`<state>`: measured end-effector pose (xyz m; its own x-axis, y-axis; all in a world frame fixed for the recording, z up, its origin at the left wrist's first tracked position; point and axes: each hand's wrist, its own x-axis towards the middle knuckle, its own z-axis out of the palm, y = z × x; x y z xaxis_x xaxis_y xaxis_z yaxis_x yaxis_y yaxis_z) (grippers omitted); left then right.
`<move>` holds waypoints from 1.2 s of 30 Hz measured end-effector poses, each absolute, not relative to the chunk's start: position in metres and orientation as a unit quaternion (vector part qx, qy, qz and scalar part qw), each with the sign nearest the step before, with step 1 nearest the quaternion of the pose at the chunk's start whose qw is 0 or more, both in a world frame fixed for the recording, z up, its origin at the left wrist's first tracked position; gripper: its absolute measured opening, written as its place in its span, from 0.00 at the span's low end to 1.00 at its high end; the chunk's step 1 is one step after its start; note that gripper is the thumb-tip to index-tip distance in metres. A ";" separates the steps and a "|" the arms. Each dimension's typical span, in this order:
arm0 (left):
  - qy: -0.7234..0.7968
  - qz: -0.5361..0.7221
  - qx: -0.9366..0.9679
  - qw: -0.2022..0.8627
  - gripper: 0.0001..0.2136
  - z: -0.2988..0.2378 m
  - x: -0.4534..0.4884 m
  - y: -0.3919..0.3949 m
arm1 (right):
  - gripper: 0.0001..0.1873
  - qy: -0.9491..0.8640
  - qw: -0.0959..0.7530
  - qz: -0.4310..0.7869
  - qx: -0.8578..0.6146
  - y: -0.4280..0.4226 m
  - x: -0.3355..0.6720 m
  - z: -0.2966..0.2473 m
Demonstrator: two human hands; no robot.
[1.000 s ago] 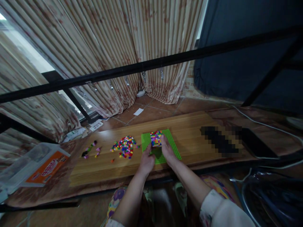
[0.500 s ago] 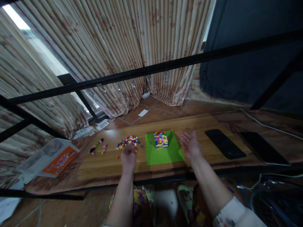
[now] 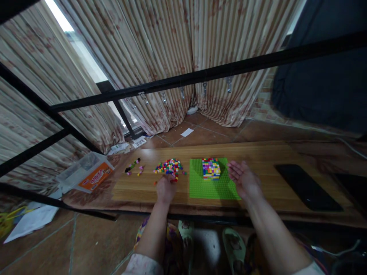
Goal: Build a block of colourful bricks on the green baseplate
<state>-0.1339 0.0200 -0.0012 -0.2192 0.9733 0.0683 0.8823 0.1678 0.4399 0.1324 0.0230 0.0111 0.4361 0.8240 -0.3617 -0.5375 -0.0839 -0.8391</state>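
Note:
My left hand (image 3: 165,190) rests at the near edge of a heap of tiny multicoloured bricks (image 3: 169,167), fingers curled down. Whether it holds a brick is hidden. To the right, a block of stacked multicoloured bricks (image 3: 211,169) stands on a bright green baseplate (image 3: 206,190). My right hand (image 3: 244,179) hangs palm up just past the plate's right edge, fingers apart, touching nothing I can see. Both sit above a long wooden board (image 3: 137,193).
A small row of loose bricks (image 3: 133,166) lies left of the heap. A black slab device (image 3: 305,187) lies on the board's right. A plastic box with an orange label (image 3: 86,173) is on the left, and black metal bars (image 3: 200,80) cross above, before curtains.
Both hands have left the brick block since the oldest frame. My left hand moved to the heap, and my right hand opened palm up beside the plate. The view has swung and risen.

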 end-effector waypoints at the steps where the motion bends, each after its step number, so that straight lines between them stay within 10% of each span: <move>1: 0.755 0.190 0.618 0.107 0.09 -0.001 -0.133 0.020 | 0.17 -0.140 0.663 0.514 -0.526 0.023 0.132 0.011; 14: 0.753 0.130 0.642 0.059 0.08 0.002 -0.124 0.022 | 0.16 -0.123 0.661 0.524 -0.523 0.024 0.124 0.020; 28: 0.702 0.366 0.579 0.194 0.08 -0.003 -0.117 0.029 | 0.12 -0.136 0.670 0.527 -0.505 0.019 0.126 0.015; 36: 0.739 0.232 0.627 0.082 0.07 -0.008 -0.123 0.024 | 0.07 -0.153 0.660 0.510 -0.531 0.019 0.119 0.017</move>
<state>-0.1226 0.0243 -0.0076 -0.1997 0.9651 0.1696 0.8892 0.1058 0.4452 0.1193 0.0185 0.0168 0.4337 0.8350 -0.3388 -0.5094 -0.0830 -0.8565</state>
